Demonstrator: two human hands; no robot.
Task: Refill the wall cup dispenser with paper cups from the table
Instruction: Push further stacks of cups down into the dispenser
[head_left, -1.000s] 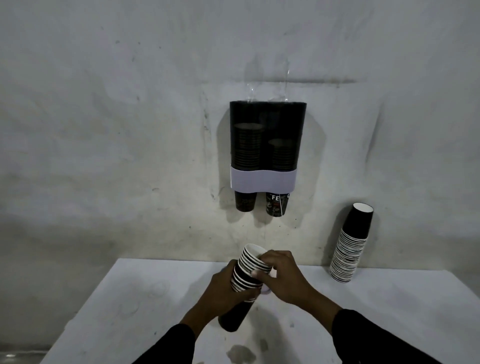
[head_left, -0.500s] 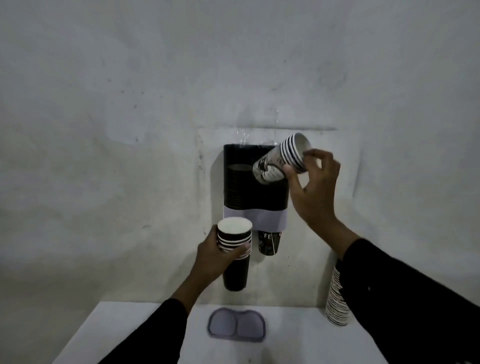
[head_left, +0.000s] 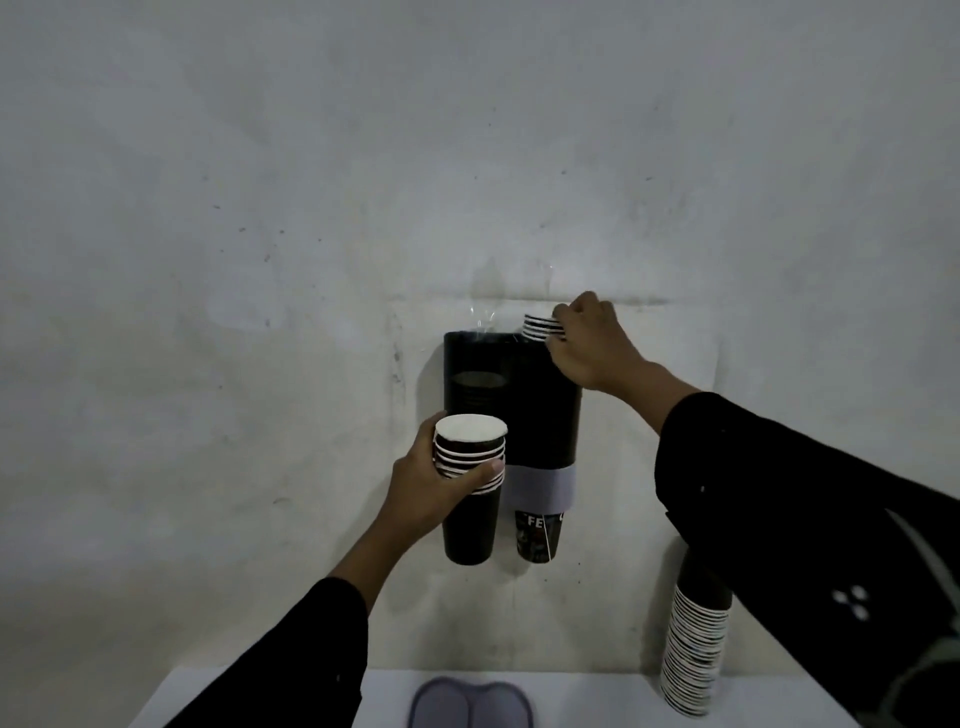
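The black two-tube wall cup dispenser (head_left: 540, 415) with a pale band hangs on the wall at centre. My right hand (head_left: 589, 343) pinches a short stack of black paper cups (head_left: 540, 328) whose rims stick out of the top of the right tube. My left hand (head_left: 434, 480) grips a second stack of cups (head_left: 470, 488), upright, in front of the left tube's lower part. One printed cup (head_left: 537, 535) pokes out below the right tube. The dispenser's top is partly hidden by my right hand.
A tall stack of spare cups (head_left: 693, 644) leans against the wall at the right, partly behind my right sleeve. On the white table (head_left: 597, 699) below lies a grey double-lobed lid (head_left: 470, 704). The wall is bare around the dispenser.
My right hand has turned its small stack upright and lowered it into the top of the right tube. My left hand with its stack stays about level beside the dispenser.
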